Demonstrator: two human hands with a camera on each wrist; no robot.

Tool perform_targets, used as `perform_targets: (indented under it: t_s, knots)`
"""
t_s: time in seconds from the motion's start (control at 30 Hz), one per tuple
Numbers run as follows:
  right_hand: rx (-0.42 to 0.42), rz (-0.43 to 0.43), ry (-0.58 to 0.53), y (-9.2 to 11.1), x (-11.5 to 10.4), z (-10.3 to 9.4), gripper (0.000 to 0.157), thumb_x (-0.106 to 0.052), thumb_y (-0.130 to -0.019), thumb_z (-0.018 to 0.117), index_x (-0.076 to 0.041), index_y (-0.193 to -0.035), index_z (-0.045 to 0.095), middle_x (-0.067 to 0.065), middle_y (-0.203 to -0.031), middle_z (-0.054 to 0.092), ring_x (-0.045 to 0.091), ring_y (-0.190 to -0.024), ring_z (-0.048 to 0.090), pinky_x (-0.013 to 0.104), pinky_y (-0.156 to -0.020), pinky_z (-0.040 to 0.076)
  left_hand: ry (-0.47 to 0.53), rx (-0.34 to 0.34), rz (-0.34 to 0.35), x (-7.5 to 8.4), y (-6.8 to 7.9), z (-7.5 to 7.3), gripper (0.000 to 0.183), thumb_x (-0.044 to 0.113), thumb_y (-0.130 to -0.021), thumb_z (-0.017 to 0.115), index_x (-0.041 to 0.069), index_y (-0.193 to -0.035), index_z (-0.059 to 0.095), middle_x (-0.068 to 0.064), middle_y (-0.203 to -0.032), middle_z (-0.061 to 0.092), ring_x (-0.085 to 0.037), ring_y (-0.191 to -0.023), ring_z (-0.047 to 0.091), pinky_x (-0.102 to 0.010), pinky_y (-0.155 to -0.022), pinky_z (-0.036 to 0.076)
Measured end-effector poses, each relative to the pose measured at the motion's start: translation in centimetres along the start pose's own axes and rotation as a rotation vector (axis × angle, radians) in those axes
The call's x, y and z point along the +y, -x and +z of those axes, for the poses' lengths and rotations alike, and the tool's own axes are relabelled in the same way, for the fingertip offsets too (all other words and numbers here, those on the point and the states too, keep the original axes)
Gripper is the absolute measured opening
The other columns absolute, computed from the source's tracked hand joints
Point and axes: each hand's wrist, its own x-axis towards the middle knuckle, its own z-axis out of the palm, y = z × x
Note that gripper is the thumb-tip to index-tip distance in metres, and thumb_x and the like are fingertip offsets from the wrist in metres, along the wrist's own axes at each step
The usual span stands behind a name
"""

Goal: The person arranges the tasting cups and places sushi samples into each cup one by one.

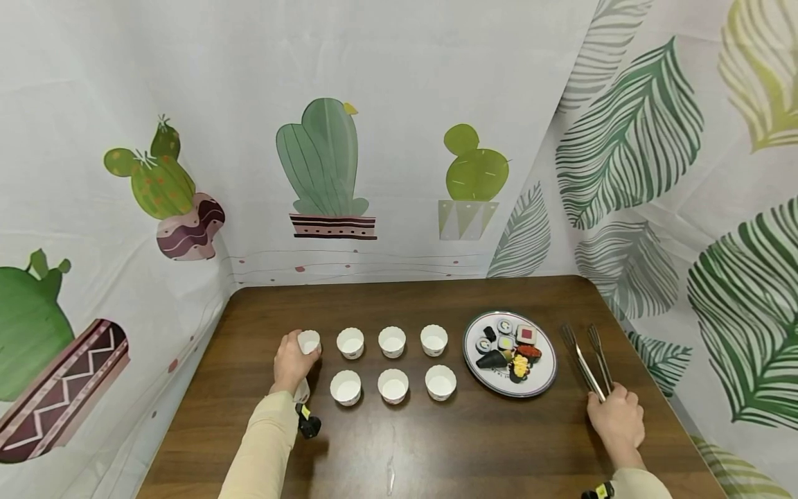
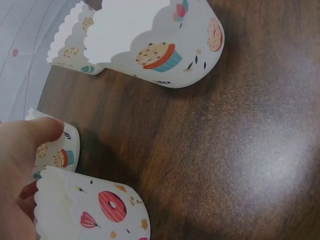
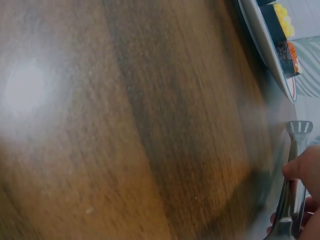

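Note:
My left hand (image 1: 291, 364) grips a white paper baking cup (image 1: 309, 341) at the left end of the back row; the left wrist view shows the thumb against its printed side. A second cup (image 2: 95, 207), with a pink donut print, stands just in front, partly behind my wrist in the head view. My right hand (image 1: 617, 418) holds metal tongs (image 1: 586, 360) near the table's right side, their two arms spread apart. Beside the tongs is a round plate (image 1: 544, 384) bearing several sushi pieces, among them a yellow-topped one (image 1: 520, 367) and a black cone-shaped one (image 1: 492, 359).
Several more cups stand in two rows between my left hand and the plate, such as a back-row cup (image 1: 392, 342) and a front-row cup (image 1: 393, 386). The brown wooden table (image 1: 386, 457) ends at a printed curtain (image 1: 405, 138) behind and at the sides.

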Motion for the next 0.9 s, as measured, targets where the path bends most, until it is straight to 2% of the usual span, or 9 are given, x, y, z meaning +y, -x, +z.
perform_targets:
  t_s: [0.13, 0.4, 0.77, 0.9]
  knots:
    - [0.009, -0.018, 0.009, 0.1, 0.1, -0.2, 0.055, -0.027, -0.088, 0.048, 0.011, -0.127, 0.034, 0.035, -0.114, 0.035, 0.054, -0.103, 0.036, 0.062, -0.075, 0.035, 0.004, 0.006, -0.002, 0.0, 0.0, 0.1, 0.064, 0.023, -0.073, 0.072, -0.001, -0.125, 0.045, -0.025, -0.116, 0.051, -0.045, -0.105, 0.051, -0.056, -0.085, 0.041]
    - [0.096, -0.051, 0.013, -0.2, 0.9, 0.3, 0.053, -0.026, -0.087, 0.053, 0.013, -0.120, 0.039, 0.035, -0.109, 0.040, 0.054, -0.097, 0.040, 0.061, -0.073, 0.035, 0.008, 0.005, 0.000, 0.0, 0.0, 0.0, 0.063, 0.023, -0.073, 0.073, -0.001, -0.125, 0.045, -0.025, -0.115, 0.051, -0.045, -0.105, 0.051, -0.055, -0.085, 0.042]
    - [0.105, -0.067, 0.024, -0.5, 1.4, -0.1, 0.055, -0.031, -0.088, 0.055, 0.010, -0.121, 0.040, 0.034, -0.109, 0.041, 0.053, -0.094, 0.042, 0.060, -0.070, 0.036, 0.002, 0.002, 0.008, 0.1, -0.1, 0.0, 0.063, 0.023, -0.073, 0.073, -0.002, -0.124, 0.045, -0.025, -0.115, 0.051, -0.045, -0.105, 0.051, -0.055, -0.085, 0.041]
    - [0.110, -0.097, 0.022, -0.5, 1.2, -0.7, 0.054, -0.032, -0.088, 0.054, 0.009, -0.121, 0.042, 0.033, -0.110, 0.043, 0.052, -0.095, 0.043, 0.060, -0.069, 0.036, 0.004, 0.001, 0.003, 0.1, -0.1, 0.0, 0.063, 0.022, -0.073, 0.073, -0.002, -0.124, 0.045, -0.025, -0.115, 0.051, -0.045, -0.105, 0.051, -0.055, -0.085, 0.041]
